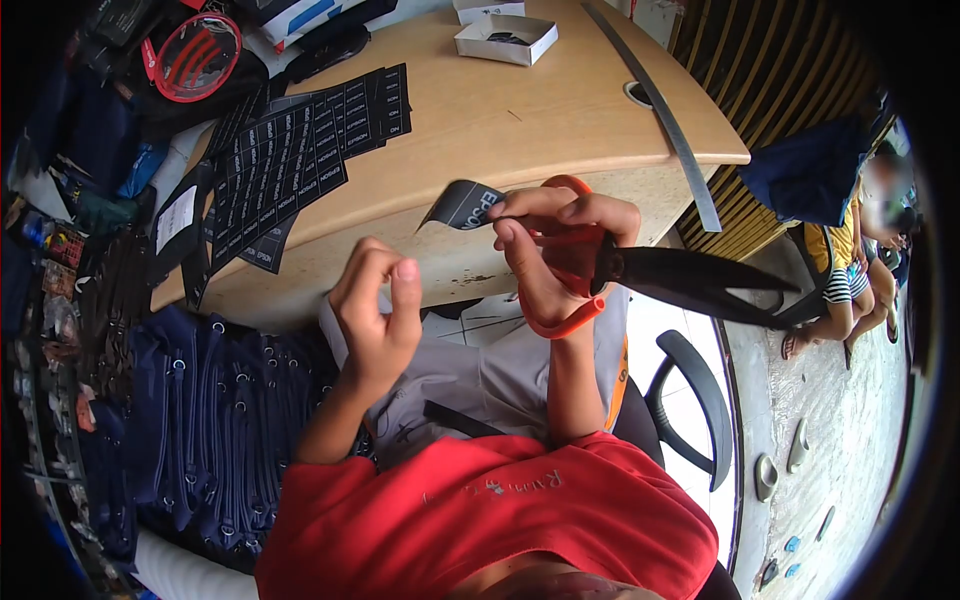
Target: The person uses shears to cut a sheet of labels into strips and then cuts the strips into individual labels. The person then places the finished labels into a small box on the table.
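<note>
My right hand (pixel 550 240) holds large scissors with red handles and dark blades (pixel 690 280) that point to the right. Between its thumb and fingertips it also pinches a small black strip (pixel 468 204) with white EPSON lettering, which curls out to the left. My left hand (pixel 380 305) is raised to the left of the strip, apart from it, fingers curled in and thumb up. Whether anything small sits within those fingers cannot be made out. Black printed EPSON sheets (pixel 285 150) lie overlapping at the table's left side.
On the wooden table (pixel 490 120) are a white box (pixel 506 42) and a metal ruler (pixel 665 120) overhanging the right edge. Dark blue straps (pixel 240 420) hang at the left. A chair armrest (pixel 692 400) stands at right. Other people (pixel 850 270) sit farther right.
</note>
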The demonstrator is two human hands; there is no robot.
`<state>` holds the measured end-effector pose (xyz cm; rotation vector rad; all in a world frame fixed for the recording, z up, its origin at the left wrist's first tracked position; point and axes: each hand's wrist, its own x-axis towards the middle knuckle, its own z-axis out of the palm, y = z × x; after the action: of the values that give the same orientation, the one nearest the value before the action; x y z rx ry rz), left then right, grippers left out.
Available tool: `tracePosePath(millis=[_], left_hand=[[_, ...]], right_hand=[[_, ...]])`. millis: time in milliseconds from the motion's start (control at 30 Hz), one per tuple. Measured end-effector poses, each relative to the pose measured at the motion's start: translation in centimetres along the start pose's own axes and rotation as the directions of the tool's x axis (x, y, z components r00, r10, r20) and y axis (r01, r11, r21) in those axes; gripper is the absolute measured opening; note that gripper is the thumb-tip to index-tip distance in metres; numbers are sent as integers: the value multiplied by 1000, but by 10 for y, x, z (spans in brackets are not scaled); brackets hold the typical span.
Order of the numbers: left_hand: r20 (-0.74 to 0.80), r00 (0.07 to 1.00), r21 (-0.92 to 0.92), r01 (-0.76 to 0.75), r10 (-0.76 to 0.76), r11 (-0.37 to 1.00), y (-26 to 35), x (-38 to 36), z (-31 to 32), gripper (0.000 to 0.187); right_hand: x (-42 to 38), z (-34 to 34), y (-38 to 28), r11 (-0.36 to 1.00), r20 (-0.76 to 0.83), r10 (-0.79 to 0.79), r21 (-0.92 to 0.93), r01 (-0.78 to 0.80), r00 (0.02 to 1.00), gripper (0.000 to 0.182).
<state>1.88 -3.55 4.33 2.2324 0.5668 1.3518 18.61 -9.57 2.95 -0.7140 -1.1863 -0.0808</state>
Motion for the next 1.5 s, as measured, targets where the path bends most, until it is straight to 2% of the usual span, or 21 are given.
tracePosePath(millis=[67,133,167,200,267,300,333,400,467,533,600,667,733,800,900,1033,1200,1333,1400,1467,1500], left_hand=[[143,978,-161,171,-149,972,13,-15,7,29],[284,926,-313,334,-248,889,24,-15,17,42],[307,908,-417,396,-284,818,23,-12,22,46],[333,889,-513,450,-314,731,20,-9,26,52],[319,889,-628,458,-328,630,14,4,23,59],[243,890,-675,442,-387,591,18,10,23,61],[217,885,-675,440,-411,592,22,20,19,54],[107,896,-483,425,-431,765,9,27,9,44],[71,898,-550,398,-433,734,18,42,0,38],[65,924,-547,348,-376,762,11,49,-9,39],[31,932,-568,314,-362,760,3,50,-16,29],[26,943,-564,288,-332,774,11,55,-16,34],[-16,945,-608,250,-327,753,20,56,-12,43],[-7,950,-632,238,-312,737,17,52,-3,44],[41,954,-663,248,-296,706,18,46,10,48],[115,949,-633,298,-294,715,15,42,18,49],[105,957,-619,277,-272,735,10,55,18,41],[214,937,-479,348,-277,806,2,63,-4,29],[48,945,-480,305,-322,823,3,64,-14,35],[-177,955,-506,119,-238,855,-18,70,-32,41],[-241,942,-437,110,-234,893,-22,69,-41,43]], right_hand=[[-2,4,2,1000,4,-4,22,4,1000,47],[-2,8,5,996,-15,-75,38,75,997,48],[-2,9,7,996,-1,-73,45,73,997,48],[-2,9,8,990,25,-138,44,137,990,49],[-3,13,9,977,59,-209,53,206,976,50],[-5,17,8,976,50,-205,78,201,977,48],[-7,20,8,975,39,-200,104,195,979,47],[-7,20,12,970,103,-240,70,234,965,49],[-9,26,10,970,98,-178,183,158,979,52],[-6,30,6,951,48,-132,288,113,990,54],[-11,32,2,942,-50,29,334,-11,998,53],[-10,35,1,926,-63,15,378,10,998,51],[-10,37,-7,910,-26,244,351,-220,969,52],[-11,44,-9,917,-50,242,337,-212,969,53],[-13,52,-17,848,-138,411,420,-322,901,48],[-8,46,-23,831,-193,462,436,-346,866,46],[-3,44,-27,776,-108,565,407,-482,818,43],[-5,38,-22,766,-90,565,426,-481,820,43],[-2,30,-21,770,-64,576,376,-515,815,44],[3,20,-24,763,48,625,174,-622,779,42],[5,13,-25,739,137,654,94,-667,744,41]])
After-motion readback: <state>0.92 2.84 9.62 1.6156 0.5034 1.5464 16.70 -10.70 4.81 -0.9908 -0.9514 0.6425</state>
